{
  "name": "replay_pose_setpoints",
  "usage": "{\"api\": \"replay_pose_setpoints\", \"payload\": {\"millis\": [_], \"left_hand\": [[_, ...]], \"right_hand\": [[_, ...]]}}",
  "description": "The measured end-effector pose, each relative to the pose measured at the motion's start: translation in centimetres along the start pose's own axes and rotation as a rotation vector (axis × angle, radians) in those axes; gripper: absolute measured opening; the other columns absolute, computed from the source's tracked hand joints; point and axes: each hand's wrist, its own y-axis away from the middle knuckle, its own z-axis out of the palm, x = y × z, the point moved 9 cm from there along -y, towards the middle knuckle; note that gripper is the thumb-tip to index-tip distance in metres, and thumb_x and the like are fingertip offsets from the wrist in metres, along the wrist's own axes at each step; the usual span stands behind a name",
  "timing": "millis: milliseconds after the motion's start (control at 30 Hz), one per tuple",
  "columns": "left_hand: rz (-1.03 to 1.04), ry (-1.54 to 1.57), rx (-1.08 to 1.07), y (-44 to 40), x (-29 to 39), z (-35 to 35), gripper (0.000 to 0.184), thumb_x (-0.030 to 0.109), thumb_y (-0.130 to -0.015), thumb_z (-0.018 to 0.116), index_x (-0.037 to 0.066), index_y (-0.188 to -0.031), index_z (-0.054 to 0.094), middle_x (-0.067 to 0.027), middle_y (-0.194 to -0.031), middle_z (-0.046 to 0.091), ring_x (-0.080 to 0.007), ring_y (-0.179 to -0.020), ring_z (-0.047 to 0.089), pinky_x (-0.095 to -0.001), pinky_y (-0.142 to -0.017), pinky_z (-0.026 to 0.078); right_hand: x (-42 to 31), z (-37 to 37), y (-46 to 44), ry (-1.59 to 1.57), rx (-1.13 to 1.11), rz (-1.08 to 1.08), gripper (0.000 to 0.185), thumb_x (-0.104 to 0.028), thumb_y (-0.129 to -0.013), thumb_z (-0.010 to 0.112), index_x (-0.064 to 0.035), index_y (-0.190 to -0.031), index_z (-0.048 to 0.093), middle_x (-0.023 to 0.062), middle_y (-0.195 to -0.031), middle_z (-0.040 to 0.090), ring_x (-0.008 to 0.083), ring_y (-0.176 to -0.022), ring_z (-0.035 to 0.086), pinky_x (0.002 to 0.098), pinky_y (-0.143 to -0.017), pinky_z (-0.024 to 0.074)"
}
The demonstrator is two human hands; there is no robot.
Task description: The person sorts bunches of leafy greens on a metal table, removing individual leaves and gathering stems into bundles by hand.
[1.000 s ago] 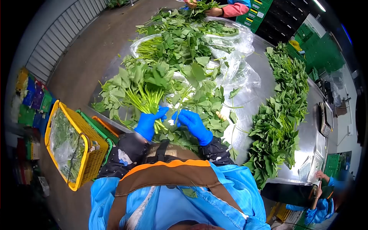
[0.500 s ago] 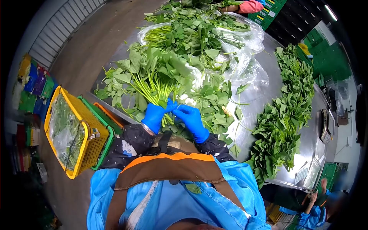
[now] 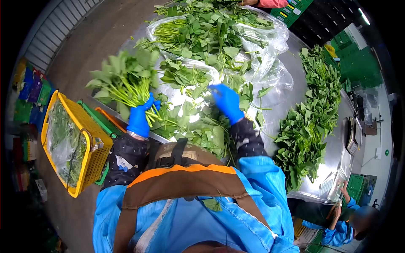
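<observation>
My left hand (image 3: pixel 140 116), in a blue glove, is closed around the stems of a bunch of leafy greens (image 3: pixel 124 80). Leaves fan out up and to the left, and the cut stem ends poke out below the fist. My right hand (image 3: pixel 228 103), also blue-gloved and slightly blurred, hovers over loose leaves with its fingers stretched toward the left and nothing seen in them. Beneath and around it lie scattered leaves (image 3: pixel 206 135) and clear plastic (image 3: pixel 190 65). Farther up the table is a big heap of the same greens (image 3: pixel 211 31).
Along the right of the metal table (image 3: pixel 282 114) runs a long row of greens (image 3: pixel 310 122). A scale (image 3: pixel 353 137) stands beyond it. At left, a yellow crate (image 3: pixel 95 158) holds bagged greens. A coral sleeve (image 3: pixel 272 3) shows at the top; another person (image 3: pixel 344 227) works at lower right.
My hands have parted: the left has carried the bunch left, away from the pile, and the right has moved up and right. Plastic and leaves formerly behind the bunch now show.
</observation>
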Motion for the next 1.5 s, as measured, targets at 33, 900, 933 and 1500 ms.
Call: {"api": "replay_pose_setpoints", "payload": {"millis": [33, 900, 933, 1500], "left_hand": [[-0.071, -0.003, -0.014, 0.1, -1.0, -0.1, 0.029, 0.01, -0.081, 0.058, -0.001, -0.107, 0.052, -0.0089, -0.092, 0.06, -0.0197, -0.082, 0.06, -0.0284, -0.07, 0.049], [-0.015, -0.172, -0.428, 2.6, -1.2, 10.8, 0.037, 0.008, -0.07, 0.07, 0.002, -0.104, 0.055, -0.0021, -0.09, 0.059, -0.0112, -0.08, 0.054, -0.0248, -0.073, 0.044], [-0.013, -0.168, -0.399, 2.5, -1.2, 10.3, 0.037, 0.008, -0.07, 0.07, 0.002, -0.104, 0.056, -0.0027, -0.091, 0.059, -0.0118, -0.08, 0.055, -0.0254, -0.074, 0.044], [-0.053, -0.119, 0.005, -3.6, -1.2, 0.5, 0.008, 0.012, -0.077, 0.064, 0.005, -0.074, 0.06, -0.0035, -0.063, 0.057, -0.0132, -0.053, 0.054, -0.0237, -0.047, 0.042]], "right_hand": [[0.2, -0.7, -1.1, 0.078, 0.113, -0.119, 0.017, -0.012, -0.072, 0.055, -0.0148, -0.086, 0.064, 0.0104, -0.082, 0.061, 0.0282, -0.074, 0.059, 0.0376, -0.062, 0.0459], [-7.0, -7.7, 1.8, -0.595, 0.323, 0.025, 0.002, -0.005, -0.074, 0.061, -0.0032, -0.075, 0.062, 0.0073, -0.074, 0.059, 0.0168, -0.074, 0.055, 0.028, -0.067, 0.0422], [-5.1, -4.0, 3.2, -0.856, 0.145, 0.228, 0.01, -0.012, -0.079, 0.059, -0.0025, -0.079, 0.063, 0.0064, -0.075, 0.06, 0.0121, -0.074, 0.055, 0.0257, -0.068, 0.0418], [-6.2, 0.6, 8.3, -1.252, -0.393, 0.265, 0.022, -0.02, -0.077, 0.059, 0.0021, -0.076, 0.062, 0.0114, -0.061, 0.058, 0.0175, -0.055, 0.055, 0.0282, -0.054, 0.0432]]}}
